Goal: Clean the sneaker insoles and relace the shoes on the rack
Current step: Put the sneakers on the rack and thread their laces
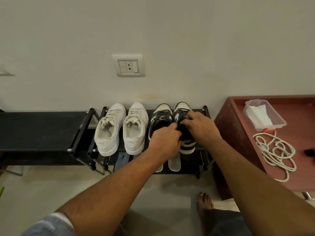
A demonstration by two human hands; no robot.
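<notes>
Left hand [164,141] and right hand [199,125] pinch black laces [177,123] of the 2-tone sneaker [187,145] at the right end of the rack [205,109]; resting there likely steadies it for tying.

Off-white over the wall [153,31], with a faint yellowish smear [150,96] low at centre and a white socket plate [128,65] above it. Matt black on the rack [81,132] across the middle of the frame. Plain white on the white sneakers [135,132] left of centre, with cream lacing and small grey heel logos. Black panels over white on the black-and-white sneakers [162,108] just right of them, threaded with black laces [162,116]; pale lettering on a black heel. Below, a white insole [174,163] and a pale blue insole [121,160]. Reddish-brown on the tray [238,142] at right. Cream with greenish flecks on the cord [274,151]. Clear plastic with an orange clasp on the box [276,120]. Beige on the floor [51,184].
</notes>
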